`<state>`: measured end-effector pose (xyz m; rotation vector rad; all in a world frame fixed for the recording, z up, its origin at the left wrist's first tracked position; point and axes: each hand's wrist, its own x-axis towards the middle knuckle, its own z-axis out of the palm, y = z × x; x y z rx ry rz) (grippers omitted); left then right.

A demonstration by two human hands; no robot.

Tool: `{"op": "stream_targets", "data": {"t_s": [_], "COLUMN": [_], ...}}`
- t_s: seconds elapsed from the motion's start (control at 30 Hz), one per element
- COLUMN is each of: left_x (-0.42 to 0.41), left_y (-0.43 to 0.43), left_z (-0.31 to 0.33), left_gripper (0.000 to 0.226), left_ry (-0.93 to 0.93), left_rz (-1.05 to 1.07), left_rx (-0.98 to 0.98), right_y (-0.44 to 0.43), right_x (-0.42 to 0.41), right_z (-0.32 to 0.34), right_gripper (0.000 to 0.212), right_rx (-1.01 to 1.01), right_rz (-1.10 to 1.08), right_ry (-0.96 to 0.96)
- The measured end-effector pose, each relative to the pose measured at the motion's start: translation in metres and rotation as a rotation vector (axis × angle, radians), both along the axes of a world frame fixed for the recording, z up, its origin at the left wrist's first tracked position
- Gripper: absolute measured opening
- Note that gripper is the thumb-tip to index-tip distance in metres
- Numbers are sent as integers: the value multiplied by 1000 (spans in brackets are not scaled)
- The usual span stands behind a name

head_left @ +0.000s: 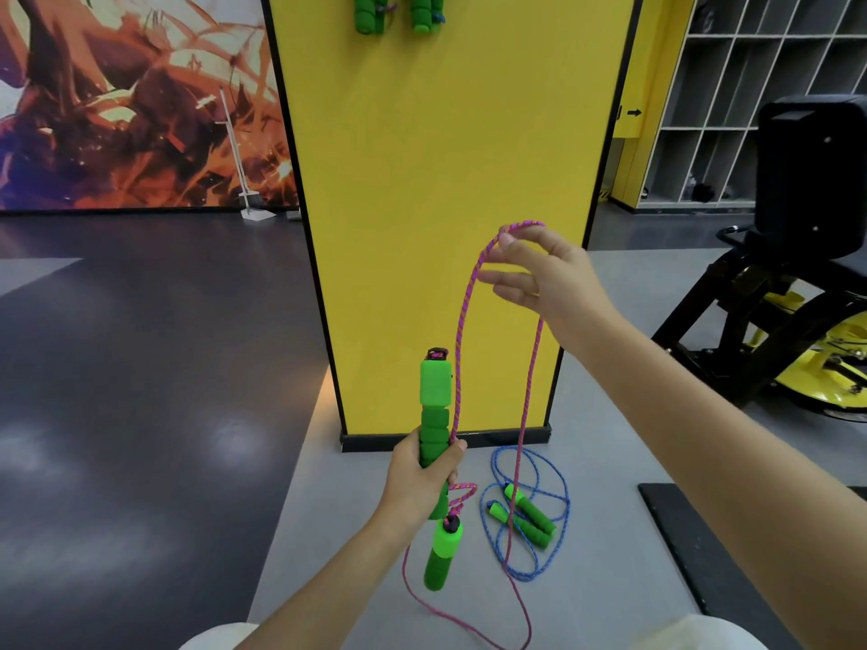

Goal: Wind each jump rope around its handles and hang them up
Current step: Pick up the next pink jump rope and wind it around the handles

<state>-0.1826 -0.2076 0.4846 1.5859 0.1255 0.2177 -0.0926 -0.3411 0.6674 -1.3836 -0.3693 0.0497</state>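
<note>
L hand (420,478) grips green foam handle (435,401); R hand (551,279) pinches pink braided rope (462,321) loop.

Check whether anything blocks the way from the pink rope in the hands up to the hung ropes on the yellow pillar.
Nothing visible does. The yellow pillar face between the pink rope and the hung ropes is bare. The left hand grips its handle; the right hand holds a loop up.

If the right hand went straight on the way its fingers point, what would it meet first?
Probably the tall yellow pillar: the right hand, pinching the pink braided rope, points left towards its face. Depth is unclear, so it might pass in front.
</note>
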Motion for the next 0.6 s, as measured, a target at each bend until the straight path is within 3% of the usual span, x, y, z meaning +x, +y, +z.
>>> {"op": "stream_targets", "data": {"t_s": [0.27, 0.6], "left_x": [2, 5], "left_y": [-5, -8], "left_z": [9, 14], "left_gripper": [11, 9], "left_ry": [-43, -110], "left_rz": [-24, -14], "left_rx": [-51, -51], "right_y": [4, 7], "right_x": [-2, -32], "right_z": [-70, -145], "right_gripper": [54, 32], "right_rx": [9, -86], "right_rz": [125, 201], "right_ry": [254, 480]}}
